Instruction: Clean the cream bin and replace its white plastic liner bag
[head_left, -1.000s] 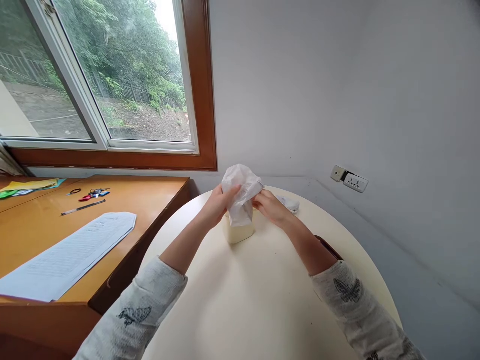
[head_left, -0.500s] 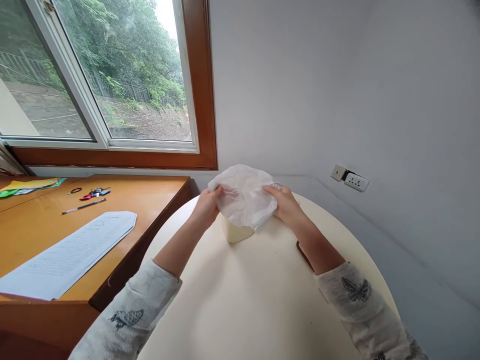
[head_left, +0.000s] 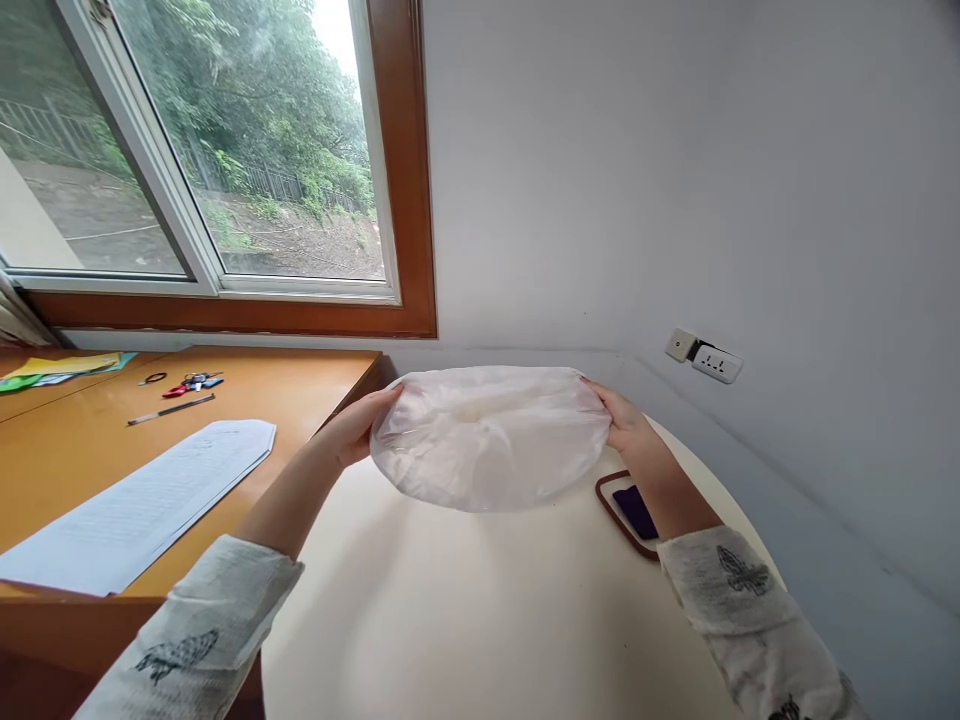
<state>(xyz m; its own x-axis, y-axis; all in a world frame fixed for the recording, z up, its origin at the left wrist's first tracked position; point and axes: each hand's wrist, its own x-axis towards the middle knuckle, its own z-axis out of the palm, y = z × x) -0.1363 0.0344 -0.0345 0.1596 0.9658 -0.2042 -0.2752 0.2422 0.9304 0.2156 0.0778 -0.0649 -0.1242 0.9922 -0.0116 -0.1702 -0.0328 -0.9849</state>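
Note:
A translucent white plastic bag (head_left: pixel 491 450) is stretched wide between my two hands above the far part of the round cream table (head_left: pixel 457 630). My left hand (head_left: pixel 366 425) is closed on the bag's left edge, thumb on top. The opposite edge is gripped by my right hand (head_left: pixel 624 415). Through the thin plastic a pale shape shows faintly; its outline is hard to make out. Below my right forearm lies a brown rounded frame (head_left: pixel 616 522), partly covered by the arm. Inside that frame is a small dark purple item (head_left: pixel 636 510) whose kind I cannot tell.
To the left stands a wooden desk (head_left: pixel 315 385) with papers (head_left: pixel 150 505), a pen (head_left: pixel 171 409), keys (head_left: pixel 196 382) and coloured sheets (head_left: pixel 71 367). A window (head_left: pixel 285 150) is above it. Wall sockets (head_left: pixel 716 362) are at the right.
My hands have moved apart, spreading the bag from a bunched shape into a wide oval. The cream container seen below it is now covered. More of the brown frame and the purple item shows.

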